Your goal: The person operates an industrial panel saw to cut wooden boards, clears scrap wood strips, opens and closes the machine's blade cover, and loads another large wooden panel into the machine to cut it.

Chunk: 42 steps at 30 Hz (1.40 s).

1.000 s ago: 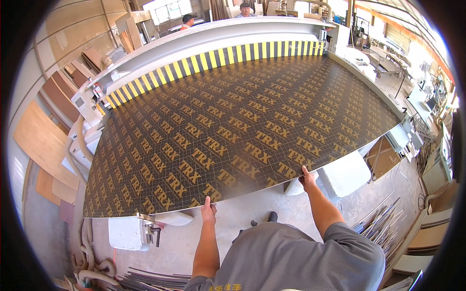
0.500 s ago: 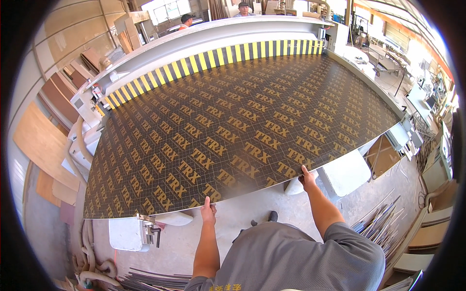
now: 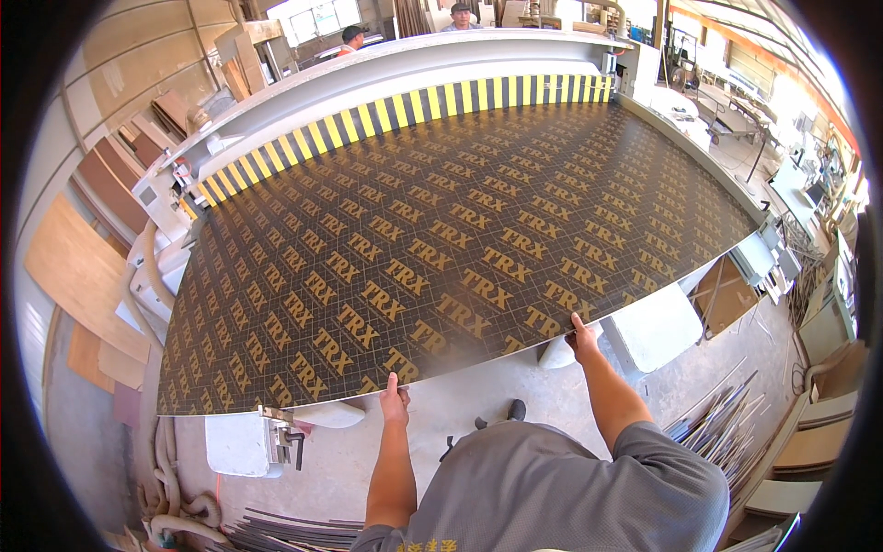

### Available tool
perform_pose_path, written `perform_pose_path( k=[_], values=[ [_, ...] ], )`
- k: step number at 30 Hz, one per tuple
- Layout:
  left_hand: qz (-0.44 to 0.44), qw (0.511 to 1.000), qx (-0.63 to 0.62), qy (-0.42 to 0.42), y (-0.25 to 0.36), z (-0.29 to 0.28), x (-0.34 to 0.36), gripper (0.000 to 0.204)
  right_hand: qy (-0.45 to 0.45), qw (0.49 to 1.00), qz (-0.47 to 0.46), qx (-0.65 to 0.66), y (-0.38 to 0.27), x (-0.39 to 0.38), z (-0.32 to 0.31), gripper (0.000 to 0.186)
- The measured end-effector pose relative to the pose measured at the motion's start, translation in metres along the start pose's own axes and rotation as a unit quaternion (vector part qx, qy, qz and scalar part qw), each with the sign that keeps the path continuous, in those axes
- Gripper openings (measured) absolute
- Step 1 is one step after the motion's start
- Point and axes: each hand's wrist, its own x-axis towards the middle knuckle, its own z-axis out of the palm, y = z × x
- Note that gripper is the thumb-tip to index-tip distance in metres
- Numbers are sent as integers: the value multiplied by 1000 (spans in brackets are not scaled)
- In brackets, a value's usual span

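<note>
A large dark panel (image 3: pixel 460 239) with a repeated gold pattern lies flat on a white machine, its far side against a beam (image 3: pixel 405 115) with yellow and black stripes. My left hand (image 3: pixel 395 394) grips the near edge of the panel a little left of the middle, thumb on top, fingers mostly hidden underneath. My right hand (image 3: pixel 579 333) holds the same edge further right, also thumb on top and fingers out of sight below. A metal clamp fitting (image 3: pixel 280 432) sits under the panel's near left edge.
Two co-workers (image 3: pixel 352 41) (image 3: pixel 462 23) are beyond the machine. Wooden sheets (image 3: pixel 83 267) lean at the left wall. Coiled hoses (image 3: pixel 170 497) and long strips (image 3: pixel 713 423) lie on the floor beside me. A white support (image 3: pixel 653 327) stands under the panel's right side.
</note>
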Motion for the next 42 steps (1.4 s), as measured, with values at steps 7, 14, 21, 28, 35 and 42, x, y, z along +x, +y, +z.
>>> perform_pose_path(
  k=[7,14,21,28,35,42],
  values=[
    [0,1000,4,-7,1,-1,-1,51,1,1000,-3,-1,0,-1,1,36],
    [-3,1000,-1,-11,1,-2,-1,49,6,1000,-2,13,2,3,1,36],
    [-18,1000,-4,-6,-3,-5,5,45,1,1000,-5,11,1,3,0,35],
    [-11,1000,-8,-12,-6,-10,8,41,-5,1000,-11,9,-2,-6,5,34],
    [-19,1000,-4,-13,-3,-6,6,41,-3,1000,-15,16,-3,-6,4,34],
    [-20,1000,-4,-11,-3,-5,5,44,-1,1000,-16,6,-4,-6,3,33]
  ],
)
